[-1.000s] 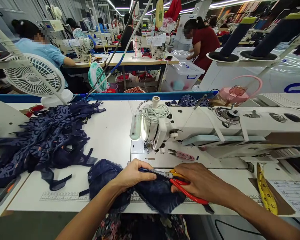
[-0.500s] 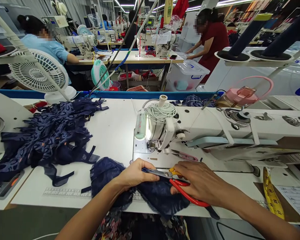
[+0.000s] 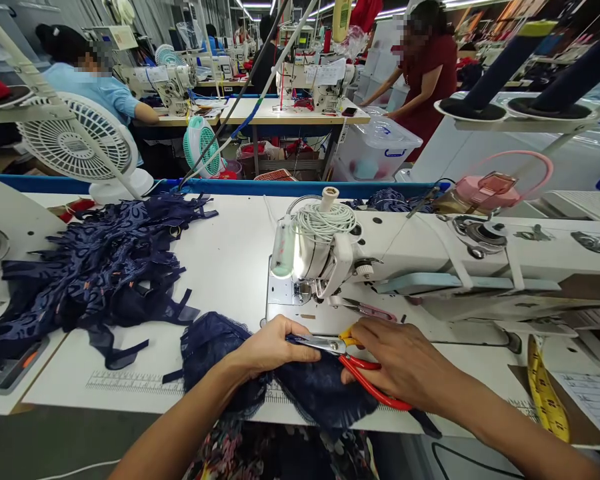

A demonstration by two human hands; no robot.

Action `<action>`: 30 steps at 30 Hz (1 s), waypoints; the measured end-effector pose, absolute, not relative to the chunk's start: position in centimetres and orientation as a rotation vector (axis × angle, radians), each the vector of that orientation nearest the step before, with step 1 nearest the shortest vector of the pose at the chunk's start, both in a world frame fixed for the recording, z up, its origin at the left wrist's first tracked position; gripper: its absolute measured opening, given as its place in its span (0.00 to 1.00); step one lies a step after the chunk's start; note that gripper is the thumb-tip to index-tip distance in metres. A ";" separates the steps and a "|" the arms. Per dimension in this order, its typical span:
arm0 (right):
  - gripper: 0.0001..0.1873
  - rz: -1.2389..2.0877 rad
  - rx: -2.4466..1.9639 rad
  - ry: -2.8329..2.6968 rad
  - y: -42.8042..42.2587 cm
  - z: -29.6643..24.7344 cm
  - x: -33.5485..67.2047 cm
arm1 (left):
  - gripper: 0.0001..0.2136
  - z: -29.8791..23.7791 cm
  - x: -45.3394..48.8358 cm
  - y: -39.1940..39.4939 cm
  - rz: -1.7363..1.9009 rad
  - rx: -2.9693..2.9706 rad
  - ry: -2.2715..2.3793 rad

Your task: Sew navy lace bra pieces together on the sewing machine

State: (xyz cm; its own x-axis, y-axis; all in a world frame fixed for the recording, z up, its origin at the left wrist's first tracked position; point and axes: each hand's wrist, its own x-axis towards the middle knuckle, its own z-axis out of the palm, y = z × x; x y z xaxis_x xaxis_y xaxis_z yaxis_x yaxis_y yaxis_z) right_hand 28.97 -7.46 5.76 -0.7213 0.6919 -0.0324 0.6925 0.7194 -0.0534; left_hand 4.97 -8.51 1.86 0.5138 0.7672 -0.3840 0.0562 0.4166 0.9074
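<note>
My left hand (image 3: 270,348) is closed, pinching a navy lace piece (image 3: 315,393) that lies at the near edge of the white sewing table (image 3: 230,260). My right hand (image 3: 400,363) grips red-handled scissors (image 3: 365,377). The scissor blades (image 3: 315,343) point left and meet the fabric at my left fingertips. Just behind my hands sits the white sewing machine (image 3: 430,267), its needle end to the left.
A heap of navy lace pieces (image 3: 90,267) covers the table's left. Small thread snips (image 3: 367,309) lie on the machine bed. A yellow tape measure (image 3: 543,390) lies at right, and a white fan (image 3: 80,143) stands far left. Other people work at machines behind.
The view has shifted slightly. My hands and the scissors stay at almost the same spot on the fabric.
</note>
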 end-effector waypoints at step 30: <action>0.05 -0.260 1.646 3.111 -8.7 1.9 32.0 | 0.25 4.8 -3.7 -9.4 0.345 2.063 1.363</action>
